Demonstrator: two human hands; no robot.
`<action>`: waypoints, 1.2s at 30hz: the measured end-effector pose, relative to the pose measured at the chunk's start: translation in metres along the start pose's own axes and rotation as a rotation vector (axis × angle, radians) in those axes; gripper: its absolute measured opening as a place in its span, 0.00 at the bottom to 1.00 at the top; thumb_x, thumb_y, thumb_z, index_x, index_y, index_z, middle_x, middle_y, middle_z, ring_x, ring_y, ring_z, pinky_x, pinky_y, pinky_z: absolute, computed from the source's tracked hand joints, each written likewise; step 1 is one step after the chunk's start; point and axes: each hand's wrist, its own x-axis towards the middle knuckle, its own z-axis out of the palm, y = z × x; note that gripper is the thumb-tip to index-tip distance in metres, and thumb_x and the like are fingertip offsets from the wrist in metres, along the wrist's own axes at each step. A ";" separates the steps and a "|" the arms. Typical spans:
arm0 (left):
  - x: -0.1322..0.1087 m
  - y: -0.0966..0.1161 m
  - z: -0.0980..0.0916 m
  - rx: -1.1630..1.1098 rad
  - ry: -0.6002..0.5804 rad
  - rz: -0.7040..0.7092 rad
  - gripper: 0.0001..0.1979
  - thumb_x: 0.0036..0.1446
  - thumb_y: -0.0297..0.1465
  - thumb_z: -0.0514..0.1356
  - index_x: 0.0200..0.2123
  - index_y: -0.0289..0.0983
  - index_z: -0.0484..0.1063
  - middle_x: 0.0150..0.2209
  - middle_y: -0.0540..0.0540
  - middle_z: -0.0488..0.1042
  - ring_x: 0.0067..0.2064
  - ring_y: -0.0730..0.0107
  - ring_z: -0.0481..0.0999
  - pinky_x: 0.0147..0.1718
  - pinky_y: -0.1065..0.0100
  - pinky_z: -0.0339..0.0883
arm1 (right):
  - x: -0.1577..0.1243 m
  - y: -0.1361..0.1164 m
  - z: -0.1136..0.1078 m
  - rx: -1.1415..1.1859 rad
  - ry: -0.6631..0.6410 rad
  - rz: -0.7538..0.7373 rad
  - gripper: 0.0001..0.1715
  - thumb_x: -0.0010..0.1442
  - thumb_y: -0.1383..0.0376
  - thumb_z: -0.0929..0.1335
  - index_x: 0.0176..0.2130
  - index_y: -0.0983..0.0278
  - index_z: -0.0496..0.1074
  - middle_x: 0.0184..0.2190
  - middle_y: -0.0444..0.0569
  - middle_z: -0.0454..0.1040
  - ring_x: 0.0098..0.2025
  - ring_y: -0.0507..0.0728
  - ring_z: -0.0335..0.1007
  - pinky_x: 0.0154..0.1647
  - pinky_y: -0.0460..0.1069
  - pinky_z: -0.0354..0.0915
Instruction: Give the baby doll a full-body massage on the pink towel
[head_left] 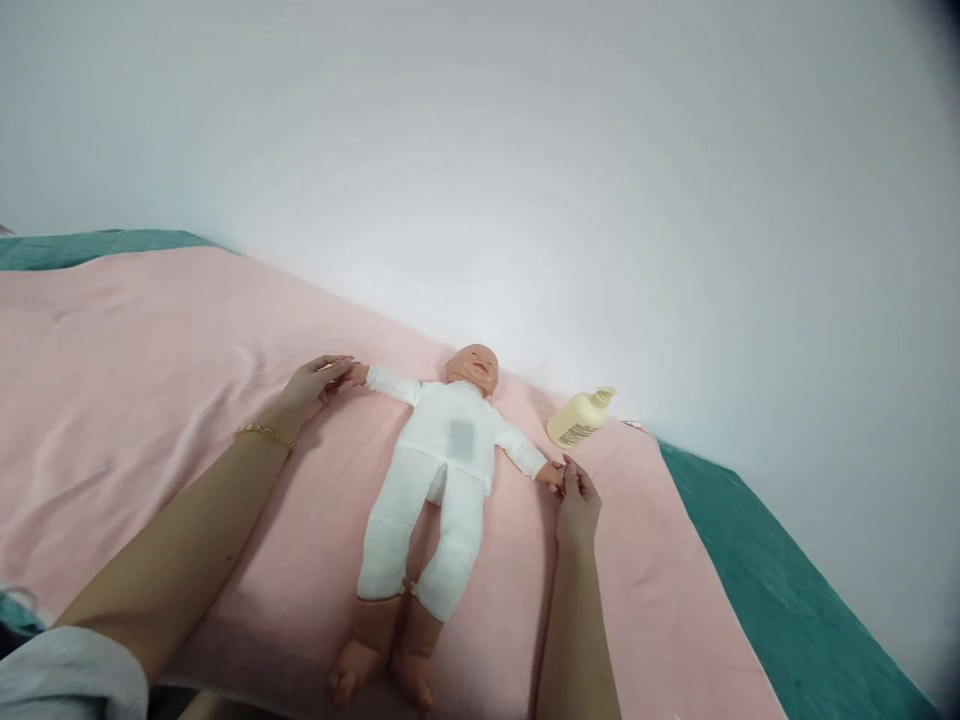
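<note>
A baby doll with a white cloth body lies on its back on a pink sheet. Its arms are stretched out to both sides, and its bare feet point toward me. My left hand pinches the doll's hand on the left side. On the other side, my right hand has its fingers closed on the doll's other hand. A grey patch marks the doll's chest. Just beyond my right hand, a pale yellow pump bottle lies tilted on the sheet.
Behind the doll rises a plain white wall, meeting the far edge of the sheet. Green cloth shows beneath the pink sheet at the right and also at the far left. Wrinkles run through the sheet on the left.
</note>
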 end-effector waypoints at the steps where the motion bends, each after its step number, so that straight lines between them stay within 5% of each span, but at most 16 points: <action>1: 0.000 0.000 0.000 0.003 -0.007 -0.002 0.16 0.47 0.34 0.71 0.38 0.31 0.77 0.34 0.41 0.79 0.34 0.68 0.79 0.34 0.71 0.74 | 0.000 0.001 0.000 0.004 0.001 0.003 0.34 0.50 0.46 0.71 0.48 0.66 0.74 0.39 0.52 0.77 0.41 0.58 0.73 0.33 0.48 0.69; 8: -0.001 0.001 0.003 -0.044 0.030 -0.026 0.08 0.57 0.27 0.64 0.40 0.30 0.76 0.35 0.41 0.78 0.34 0.69 0.79 0.35 0.72 0.75 | 0.000 0.004 -0.002 0.002 -0.030 0.031 0.37 0.49 0.44 0.71 0.49 0.65 0.73 0.45 0.55 0.75 0.47 0.60 0.71 0.36 0.50 0.71; 13: 0.002 0.001 0.004 -0.097 0.045 -0.060 0.08 0.63 0.20 0.55 0.41 0.28 0.74 0.32 0.43 0.76 0.34 0.71 0.79 0.38 0.74 0.76 | -0.001 0.000 0.002 -0.042 -0.163 -0.047 0.26 0.62 0.50 0.67 0.53 0.62 0.70 0.50 0.53 0.72 0.49 0.60 0.71 0.43 0.55 0.71; 26: 0.006 -0.003 -0.002 -0.089 -0.032 -0.068 0.13 0.55 0.18 0.64 0.44 0.30 0.75 0.36 0.43 0.78 0.40 0.68 0.81 0.46 0.71 0.76 | 0.007 -0.023 0.086 -0.064 -0.384 -0.167 0.18 0.66 0.57 0.65 0.54 0.61 0.68 0.54 0.53 0.69 0.51 0.59 0.69 0.50 0.59 0.70; 30: 0.002 0.000 0.001 -0.057 -0.031 -0.063 0.16 0.51 0.18 0.67 0.44 0.31 0.75 0.38 0.42 0.78 0.39 0.69 0.81 0.44 0.72 0.76 | 0.003 -0.025 0.073 -0.050 -0.356 -0.150 0.19 0.66 0.57 0.66 0.54 0.62 0.68 0.54 0.53 0.69 0.51 0.59 0.69 0.49 0.59 0.70; 36: 0.000 0.000 0.001 -0.017 -0.040 -0.052 0.19 0.47 0.22 0.71 0.44 0.32 0.75 0.39 0.42 0.79 0.41 0.67 0.81 0.47 0.70 0.75 | -0.005 -0.021 0.026 -0.023 -0.290 -0.099 0.19 0.64 0.58 0.67 0.53 0.61 0.69 0.52 0.52 0.71 0.49 0.59 0.71 0.47 0.58 0.72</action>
